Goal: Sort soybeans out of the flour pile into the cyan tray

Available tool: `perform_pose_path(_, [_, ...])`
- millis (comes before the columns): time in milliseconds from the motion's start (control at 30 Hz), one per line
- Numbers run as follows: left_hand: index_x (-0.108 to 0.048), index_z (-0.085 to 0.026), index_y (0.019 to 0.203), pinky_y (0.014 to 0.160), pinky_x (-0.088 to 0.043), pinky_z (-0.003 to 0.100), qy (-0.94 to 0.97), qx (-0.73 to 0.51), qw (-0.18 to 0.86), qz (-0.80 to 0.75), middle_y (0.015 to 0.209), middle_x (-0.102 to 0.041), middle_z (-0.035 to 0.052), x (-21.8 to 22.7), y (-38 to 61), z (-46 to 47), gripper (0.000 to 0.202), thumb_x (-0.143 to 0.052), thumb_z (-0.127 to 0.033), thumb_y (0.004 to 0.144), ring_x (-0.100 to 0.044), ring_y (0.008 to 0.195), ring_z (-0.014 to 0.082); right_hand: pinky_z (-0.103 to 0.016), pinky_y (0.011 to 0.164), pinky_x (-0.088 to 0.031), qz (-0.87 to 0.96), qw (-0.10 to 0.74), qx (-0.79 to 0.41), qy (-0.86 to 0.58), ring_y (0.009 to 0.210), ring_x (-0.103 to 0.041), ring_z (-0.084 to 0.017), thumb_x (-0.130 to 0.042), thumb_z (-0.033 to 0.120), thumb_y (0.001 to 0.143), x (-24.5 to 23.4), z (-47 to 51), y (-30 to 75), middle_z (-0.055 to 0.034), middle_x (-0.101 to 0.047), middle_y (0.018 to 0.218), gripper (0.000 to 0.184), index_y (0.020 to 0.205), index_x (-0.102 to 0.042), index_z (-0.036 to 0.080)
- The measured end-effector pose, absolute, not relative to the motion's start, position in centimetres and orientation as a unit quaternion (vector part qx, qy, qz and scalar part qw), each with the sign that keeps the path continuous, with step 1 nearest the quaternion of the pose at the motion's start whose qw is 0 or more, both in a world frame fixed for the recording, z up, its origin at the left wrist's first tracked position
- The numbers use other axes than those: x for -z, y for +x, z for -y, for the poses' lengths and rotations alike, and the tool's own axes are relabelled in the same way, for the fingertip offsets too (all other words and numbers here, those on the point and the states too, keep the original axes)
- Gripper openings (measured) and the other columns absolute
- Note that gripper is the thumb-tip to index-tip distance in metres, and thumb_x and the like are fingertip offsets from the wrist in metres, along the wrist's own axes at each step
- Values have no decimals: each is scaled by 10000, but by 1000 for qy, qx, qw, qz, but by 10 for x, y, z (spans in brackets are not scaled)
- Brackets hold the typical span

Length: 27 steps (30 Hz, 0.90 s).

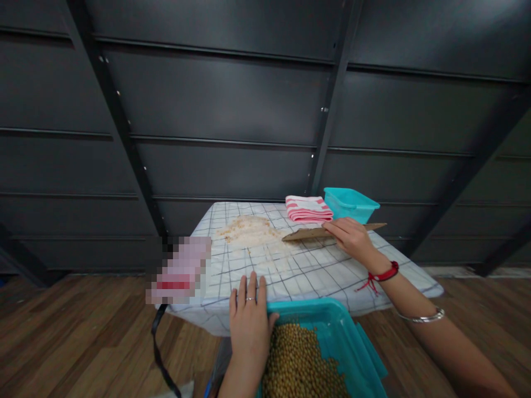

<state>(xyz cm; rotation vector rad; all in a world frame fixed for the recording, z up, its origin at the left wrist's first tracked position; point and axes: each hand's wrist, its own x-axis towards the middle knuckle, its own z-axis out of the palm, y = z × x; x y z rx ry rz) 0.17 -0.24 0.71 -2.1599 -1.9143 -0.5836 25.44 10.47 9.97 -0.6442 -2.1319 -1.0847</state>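
My right hand (352, 236) is closed on a flat brown cardboard strip (307, 234) whose edge rests on the white checked tablecloth (315, 271), beside a scatter of pale grains (251, 230). A red string bracelet and a silver bangle sit on that arm. My left hand (249, 320) lies flat with fingers stretched out at the table's near edge, touching the rim of a teal tub (336, 326) filled with yellowish beans (301, 365). It wears a ring.
A folded pink-and-white striped cloth (308, 208) and a smaller teal tub (350, 204) stand at the table's far right. A blurred pinkish patch (180, 271) covers the left corner. A black strap (160, 348) hangs below. Dark panelled wall behind, wooden floor around.
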Motion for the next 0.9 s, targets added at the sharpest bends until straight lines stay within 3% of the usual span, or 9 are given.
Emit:
perform_pose_path(467, [-439, -173, 1234, 966, -358, 460, -738, 206, 126, 630, 1313, -463, 89, 0, 0, 1, 523, -538, -261, 728, -397, 1204, 281, -279, 624, -437, 832, 339, 377, -224, 668, -560, -144, -466, 76, 799, -113, -67, 261, -38, -625, 722, 225, 973, -557, 185])
perform_pose_path(900, [-464, -175, 1215, 964, -364, 472, -733, 203, 107, 640, 1305, -467, 89, -3, 1, 0, 539, -582, -246, 694, -404, 1200, 285, -277, 580, -425, 826, 325, 393, -241, 633, -543, -145, -424, 81, 819, -108, -84, 251, -37, -608, 677, 190, 900, -577, 159])
